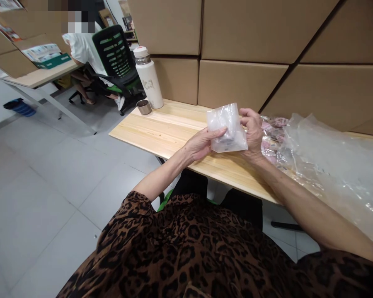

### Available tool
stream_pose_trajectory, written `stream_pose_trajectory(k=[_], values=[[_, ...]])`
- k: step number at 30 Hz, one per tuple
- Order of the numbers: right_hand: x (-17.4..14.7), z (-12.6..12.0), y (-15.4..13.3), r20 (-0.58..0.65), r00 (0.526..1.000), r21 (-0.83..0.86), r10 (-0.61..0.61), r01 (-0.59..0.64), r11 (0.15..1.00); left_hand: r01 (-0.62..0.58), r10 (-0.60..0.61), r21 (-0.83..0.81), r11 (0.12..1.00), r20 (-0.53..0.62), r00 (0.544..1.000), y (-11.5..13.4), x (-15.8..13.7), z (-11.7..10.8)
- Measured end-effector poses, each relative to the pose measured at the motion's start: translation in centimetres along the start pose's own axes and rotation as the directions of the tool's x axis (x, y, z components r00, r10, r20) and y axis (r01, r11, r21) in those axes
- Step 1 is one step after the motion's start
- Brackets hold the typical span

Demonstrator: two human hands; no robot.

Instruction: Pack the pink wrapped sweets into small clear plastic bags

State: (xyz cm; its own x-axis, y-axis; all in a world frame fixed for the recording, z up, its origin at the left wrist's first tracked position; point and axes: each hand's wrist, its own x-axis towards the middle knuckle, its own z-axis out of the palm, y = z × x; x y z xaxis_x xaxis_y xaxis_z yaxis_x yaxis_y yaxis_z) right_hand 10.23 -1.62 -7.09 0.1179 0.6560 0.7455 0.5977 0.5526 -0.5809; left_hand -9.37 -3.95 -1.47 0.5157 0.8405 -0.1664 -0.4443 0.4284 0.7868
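Observation:
A small frosted plastic bag (224, 140) is held up over the table, tilted toward me. Something sits inside it, too blurred by the film to name. My left hand (205, 142) grips its left side, thumb across the front and fingers behind. At its right edge, my right hand (253, 132) is closed with curled fingers; the bag partly hides the fingertips and thumb. Just to the right of that hand lie several small clear packets with pink contents (270, 138). Large clear plastic bags (335, 161) spread beyond them.
A white bottle (151, 82) and a small metal cup (144, 107) stand on the left end of the wooden table (161, 126). Stacked cardboard boxes (242, 82) form a wall behind. Farther left, a person (85, 47) sits by a black chair (112, 56).

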Motion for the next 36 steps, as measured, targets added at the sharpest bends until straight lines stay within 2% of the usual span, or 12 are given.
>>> stream_pose_trajectory(k=[3,5,12,17,19,21,26,28,29,32,34,36], values=[[-0.1,0.1,0.5,-0.052,0.999,0.005,0.001,-0.001,1.0,0.1,-0.099,-0.01,0.995,0.005,0.995,0.0,0.0,0.1],[-0.1,0.1,0.6,-0.05,0.998,-0.012,0.032,-0.033,0.999,0.083,-0.082,-0.022,0.996,0.01,0.997,-0.1,0.2,0.3],[-0.7,0.6,2.0,0.047,0.984,0.137,0.171,-0.176,0.975,-0.169,0.177,0.064,0.984,-0.158,0.971,0.7,2.6,-0.7],[-1.0,0.4,3.3,0.079,0.961,0.212,0.264,-0.275,0.938,-0.284,0.386,0.315,0.906,-0.334,0.86,4.3,5.8,-4.1],[-1.0,0.2,3.5,0.093,0.955,0.223,0.281,-0.295,0.929,-0.257,0.437,0.447,0.857,-0.368,0.82,6.1,7.2,-5.7],[-1.0,0.0,3.7,0.104,0.952,0.229,0.287,-0.304,0.925,-0.169,0.427,0.544,0.822,-0.391,0.815,7.6,8.5,-7.3],[-1.2,-0.3,3.7,0.111,0.951,0.233,0.29,-0.309,0.922,0.026,0.285,0.643,0.766,-0.375,0.882,8.7,10.3,-10.0],[-1.2,-0.5,3.6,0.111,0.952,0.233,0.287,-0.305,0.923,0.062,0.346,0.76,0.647,-0.365,0.864,8.4,10.6,-10.5],[-1.3,-0.6,3.6,0.114,0.953,0.227,0.279,-0.299,0.927,0.083,0.417,0.839,0.538,-0.35,0.839,8.2,10.7,-10.7],[-1.3,-0.9,3.6,0.135,0.959,0.195,0.248,-0.271,0.942,0.109,0.592,0.988,0.107,-0.151,0.792,7.6,11.1,-11.0],[-1.3,-1.0,3.4,0.151,0.959,0.182,0.239,-0.265,0.947,0.047,0.542,0.996,-0.075,0.001,0.84,7.1,11.5,-11.1],[-1.3,-1.1,2.9,0.159,0.957,0.182,0.244,-0.271,0.945,-0.006,0.451,0.992,-0.129,0.064,0.89,6.4,11.9,-11.1]])
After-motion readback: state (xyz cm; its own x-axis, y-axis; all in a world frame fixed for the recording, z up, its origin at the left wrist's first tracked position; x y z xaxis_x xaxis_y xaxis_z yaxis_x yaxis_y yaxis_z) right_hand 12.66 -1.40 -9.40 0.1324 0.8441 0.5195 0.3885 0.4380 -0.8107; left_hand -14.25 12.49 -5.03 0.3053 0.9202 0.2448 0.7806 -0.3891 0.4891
